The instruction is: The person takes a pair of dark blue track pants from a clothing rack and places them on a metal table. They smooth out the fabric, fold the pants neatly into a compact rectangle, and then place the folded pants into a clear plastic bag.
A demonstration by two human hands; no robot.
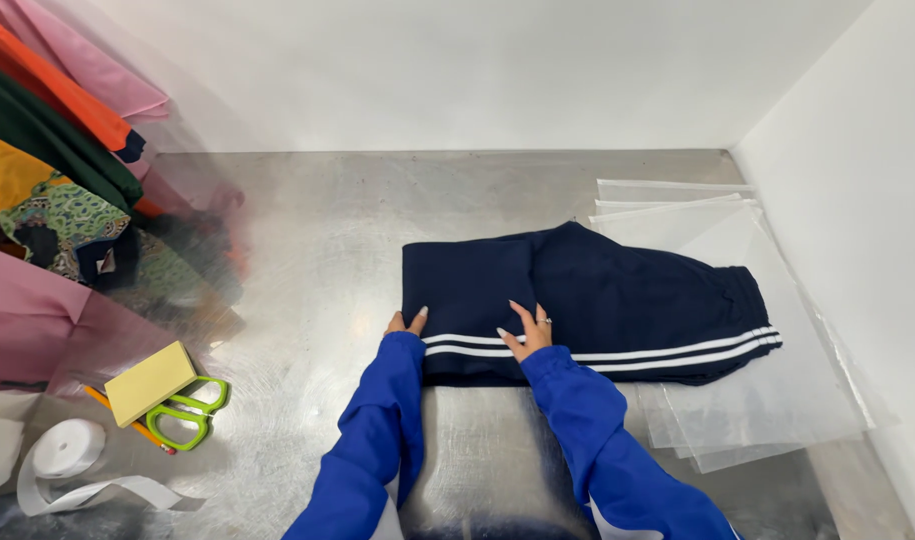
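Note:
Navy blue trousers (617, 290) with two white side stripes lie folded across the metal table (327, 230), waistband to the right. My left hand (409, 322) rests flat on the folded left end, fingers apart. My right hand (526, 328), with a ring on one finger, presses flat on the fabric just above the white stripes near the middle. Both arms wear bright blue sleeves. Neither hand grips anything.
Several clear plastic bags (777, 390) lie stacked under the trousers' right part, against the white right wall. At the left hang colourful garments (47, 170). Near the front left lie a yellow pad (149, 382), green-handled scissors (189, 412), an orange pencil and a white tape roll (67, 450).

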